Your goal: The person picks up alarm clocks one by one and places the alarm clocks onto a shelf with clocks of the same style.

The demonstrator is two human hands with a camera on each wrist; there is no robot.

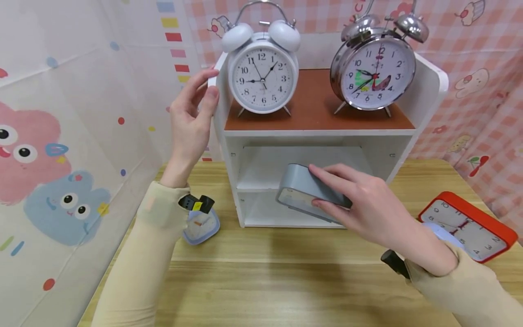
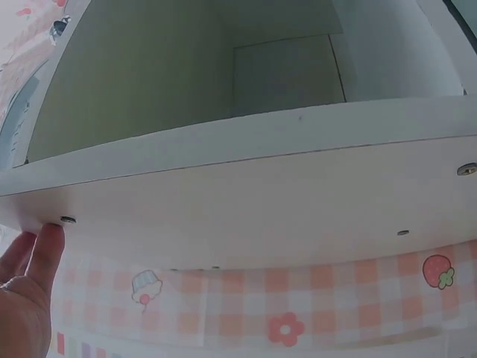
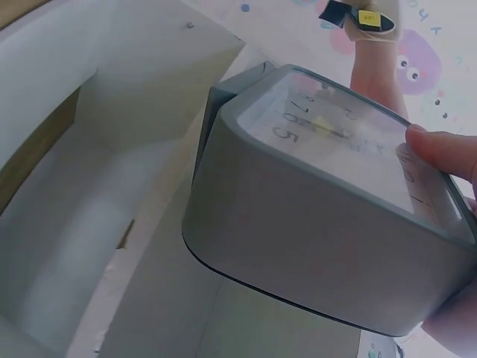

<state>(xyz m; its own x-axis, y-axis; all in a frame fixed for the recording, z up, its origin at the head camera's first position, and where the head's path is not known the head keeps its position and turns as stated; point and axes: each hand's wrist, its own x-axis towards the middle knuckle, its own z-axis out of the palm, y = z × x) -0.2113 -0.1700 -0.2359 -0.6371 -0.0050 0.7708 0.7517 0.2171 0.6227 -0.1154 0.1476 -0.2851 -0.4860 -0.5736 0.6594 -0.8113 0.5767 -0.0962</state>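
My right hand [image 1: 367, 204] grips a grey-blue desk clock [image 1: 300, 181], thumb on its clear front and fingers over the opposite side. The clock is tilted, in front of the lower compartments of a small white shelf [image 1: 318, 132]. Its numbered dial and smooth grey casing [image 3: 320, 239] fill much of the right wrist view. With bent fingers, my left hand [image 1: 192, 118] holds the upper edge of the shelf's left side panel. In the left wrist view, fingertips [image 2: 51, 237] touch that panel's outer face [image 2: 246, 209].
On the brown shelf top stand a white twin-bell alarm clock [image 1: 263, 77] and a silver one [image 1: 376, 72]. A small light-blue clock [image 1: 202, 227] lies left of the shelf. A red clock [image 1: 490, 222] sits at right, beside a pale lilac thing [image 1: 443, 234] partly behind my wrist.
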